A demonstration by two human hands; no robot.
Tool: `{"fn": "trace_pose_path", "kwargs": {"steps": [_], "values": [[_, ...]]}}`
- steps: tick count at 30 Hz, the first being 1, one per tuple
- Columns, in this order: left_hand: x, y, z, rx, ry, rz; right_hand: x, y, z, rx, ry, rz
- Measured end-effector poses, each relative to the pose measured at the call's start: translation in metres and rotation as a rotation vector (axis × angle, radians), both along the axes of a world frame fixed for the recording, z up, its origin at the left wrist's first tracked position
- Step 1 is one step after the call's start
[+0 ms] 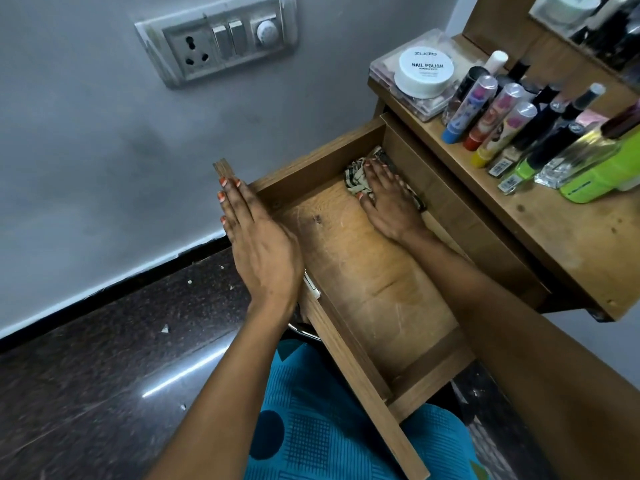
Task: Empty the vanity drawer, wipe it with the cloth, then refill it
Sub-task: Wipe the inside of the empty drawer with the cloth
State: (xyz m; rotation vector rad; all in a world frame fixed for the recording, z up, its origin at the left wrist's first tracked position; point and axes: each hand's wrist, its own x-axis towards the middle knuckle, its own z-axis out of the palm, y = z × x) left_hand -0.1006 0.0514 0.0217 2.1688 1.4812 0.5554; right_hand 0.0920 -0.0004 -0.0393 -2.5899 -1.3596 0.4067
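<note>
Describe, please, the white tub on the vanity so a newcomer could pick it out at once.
Look at the wooden vanity top right of the open drawer. At its far end, by the wall, a clear plastic box carries the white tub. It alone is squat and round, its lid printed NAIL POLISH; its neighbours are tall tubes and bottles.

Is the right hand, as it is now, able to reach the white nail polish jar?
Probably yes: the right hand presses the cloth in the open drawer, just below the white jar, and the way up looks free.
</note>
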Motion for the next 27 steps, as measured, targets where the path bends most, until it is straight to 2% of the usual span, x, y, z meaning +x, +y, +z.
{"fn": "trace_pose_path", "kwargs": {"steps": [6, 12, 17, 20, 27], "values": [[0.0, 0.0, -0.002, 0.007, -0.017, 0.017, -0.034, 0.009, -0.001, -0.012, -0.034, 0.002], [0.0, 0.0, -0.002, -0.003, -0.03, 0.017, -0.094, 0.009, -0.005, 0.06, 0.101, 0.324], [0.002, 0.001, -0.001, -0.001, -0.035, 0.014, -0.078, 0.005, -0.006, 0.092, 0.042, 0.367], [0.002, 0.002, -0.001, -0.003, -0.037, 0.01, -0.061, 0.006, -0.008, 0.086, -0.02, 0.313], [0.002, 0.001, -0.002, 0.003, -0.053, 0.006, 0.006, 0.003, -0.002, 0.071, -0.043, -0.015]]}}
